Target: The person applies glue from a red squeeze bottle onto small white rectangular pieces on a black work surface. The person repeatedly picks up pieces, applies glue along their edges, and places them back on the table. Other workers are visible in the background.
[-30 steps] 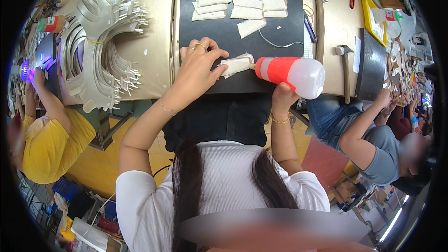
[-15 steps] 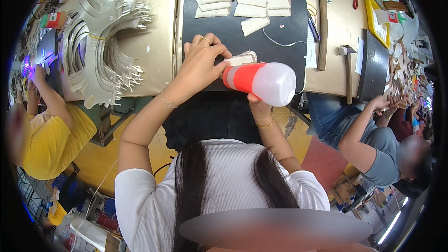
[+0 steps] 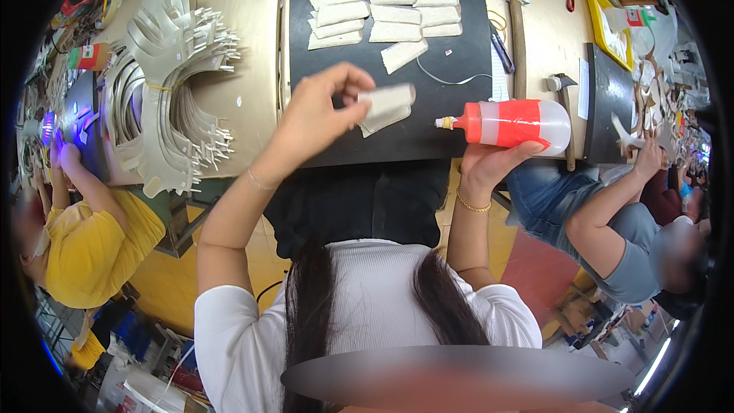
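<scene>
- Black mat (image 3: pixel 428 118) on the tan workbench (image 3: pixel 256 38) served as landmark.
- Left hand (image 3: pixel 317 111) pinched a beige strip piece (image 3: pixel 386 103) just above the mat's near half.
- Right hand (image 3: pixel 489 164) gripped a red-and-clear glue bottle (image 3: pixel 512 122) at the mat's right near corner, nozzle pointing toward the strip.
- Rows of beige pieces (image 3: pixel 382 8) lay at the mat's far end.
- Hammer (image 3: pixel 516 19) lay just right of the mat.

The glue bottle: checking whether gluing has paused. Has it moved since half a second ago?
Yes. The glue bottle has pulled rightward off the strip, judged against the black mat, in the right hand.
</scene>
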{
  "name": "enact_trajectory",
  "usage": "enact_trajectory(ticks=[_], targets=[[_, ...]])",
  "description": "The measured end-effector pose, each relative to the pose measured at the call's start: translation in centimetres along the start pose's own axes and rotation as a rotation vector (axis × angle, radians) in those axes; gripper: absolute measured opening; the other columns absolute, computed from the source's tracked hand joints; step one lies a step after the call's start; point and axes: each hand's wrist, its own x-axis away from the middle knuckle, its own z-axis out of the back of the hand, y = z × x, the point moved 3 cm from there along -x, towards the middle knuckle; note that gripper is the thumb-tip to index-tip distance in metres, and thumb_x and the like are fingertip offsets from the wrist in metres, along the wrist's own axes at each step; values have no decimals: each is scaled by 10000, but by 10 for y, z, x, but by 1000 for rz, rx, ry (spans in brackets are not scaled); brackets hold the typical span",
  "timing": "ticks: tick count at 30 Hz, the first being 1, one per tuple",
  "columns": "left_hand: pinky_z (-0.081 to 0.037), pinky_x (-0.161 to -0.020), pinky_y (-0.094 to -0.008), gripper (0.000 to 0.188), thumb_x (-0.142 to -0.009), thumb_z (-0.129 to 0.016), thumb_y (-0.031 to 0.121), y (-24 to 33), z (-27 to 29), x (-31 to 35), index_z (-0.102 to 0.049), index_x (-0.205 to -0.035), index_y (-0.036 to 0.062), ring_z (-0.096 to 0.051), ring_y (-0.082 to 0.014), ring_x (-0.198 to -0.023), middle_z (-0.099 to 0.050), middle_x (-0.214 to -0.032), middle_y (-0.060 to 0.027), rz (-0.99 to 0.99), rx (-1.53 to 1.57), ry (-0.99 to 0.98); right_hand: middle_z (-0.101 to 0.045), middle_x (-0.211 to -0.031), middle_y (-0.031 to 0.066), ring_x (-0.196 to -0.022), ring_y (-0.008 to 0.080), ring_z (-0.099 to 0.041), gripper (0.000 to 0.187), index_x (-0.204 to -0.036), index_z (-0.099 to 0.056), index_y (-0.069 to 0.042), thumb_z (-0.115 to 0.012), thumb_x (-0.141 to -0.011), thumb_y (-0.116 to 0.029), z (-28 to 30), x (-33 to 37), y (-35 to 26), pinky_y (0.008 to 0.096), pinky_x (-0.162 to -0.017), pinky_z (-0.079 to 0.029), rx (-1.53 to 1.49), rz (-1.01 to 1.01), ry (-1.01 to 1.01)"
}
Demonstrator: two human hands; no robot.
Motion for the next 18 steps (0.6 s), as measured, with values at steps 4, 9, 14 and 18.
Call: enact_trajectory(ticks=[4, 9, 14, 18], targets=[[-465, -720, -233, 208, -841, -682, 96, 15, 23, -62, -674, -1024, -5, -557, -73, -793, -638, -856, -13, -123, -137, 76, -533, -1226, 67, -1130, 219, -561, 859, -1365, -386, -90, -539, -823, -738, 2, 1, 7, 416, -959, -507, 19, 10, -6], [-480, -727, -228, 240, -833, -706, 142, 16, 24, -129, -693, -1027, 1, -563, -75, -763, -665, -854, -18, -119, -198, 63, -533, -1242, 66, -1143, 216, -552, 860, -1359, -401, -81, -558, -816, -729, 2, 1, 1, 415, -977, -489, -14, -13, -63], [-299, -821, -350, 188, -791, -697, 215, 10, 20, -137, -731, -969, 167, -573, -196, -941, -617, -953, -27, -404, -771, 338, -536, -1227, 60, -1144, 210, -547, 881, -1317, -431, -54, -595, -786, -738, 1, -3, -6, 405, -994, -471, 1, -27, -45], [-312, -798, -366, 176, -791, -719, 280, 7, 16, -132, -726, -918, 159, -566, -207, -922, -618, -933, -18, -573, -988, 392, -528, -1246, 57, -1152, 209, -544, 853, -1364, -395, -94, -543, -821, -735, -1, -5, -2, 413, -980, -486, 9, -22, -52]])
